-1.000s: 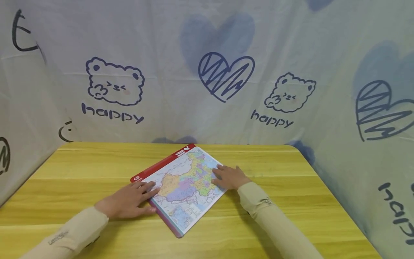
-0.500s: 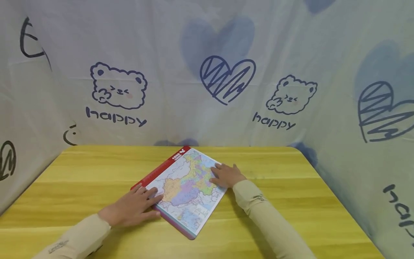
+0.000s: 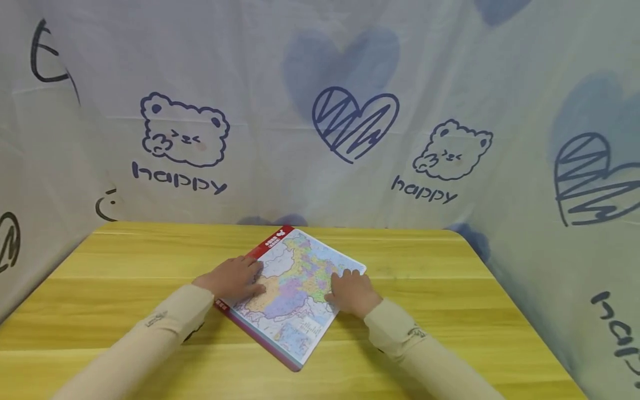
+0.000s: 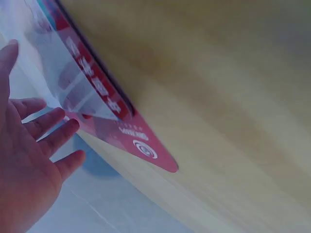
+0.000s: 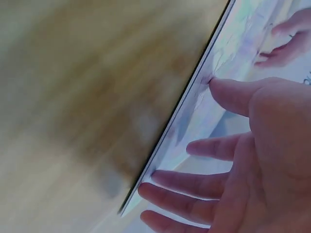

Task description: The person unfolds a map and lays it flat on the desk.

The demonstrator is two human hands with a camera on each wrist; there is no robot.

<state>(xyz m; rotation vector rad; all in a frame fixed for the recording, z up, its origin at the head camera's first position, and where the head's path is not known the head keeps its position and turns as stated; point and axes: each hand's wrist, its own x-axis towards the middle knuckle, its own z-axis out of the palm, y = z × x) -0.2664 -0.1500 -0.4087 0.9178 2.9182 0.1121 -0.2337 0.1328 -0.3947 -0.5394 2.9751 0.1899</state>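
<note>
The left hand has slid up from the near corner of the map board to its red edge, fingers flat and gripping nothing; the right hand, also spread flat, has drawn nearer. The board lies diagonally mid-surface, apparently being steadied or squared.

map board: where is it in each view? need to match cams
Head: map board lies centre on the table, the left hand on its red edge, the right hand on its right side.
Left wrist: upper left, running down to its red corner at centre.
Right wrist: right half, its edge running diagonally.
Shared landmark: the board's edge against the yellow wood.
</note>
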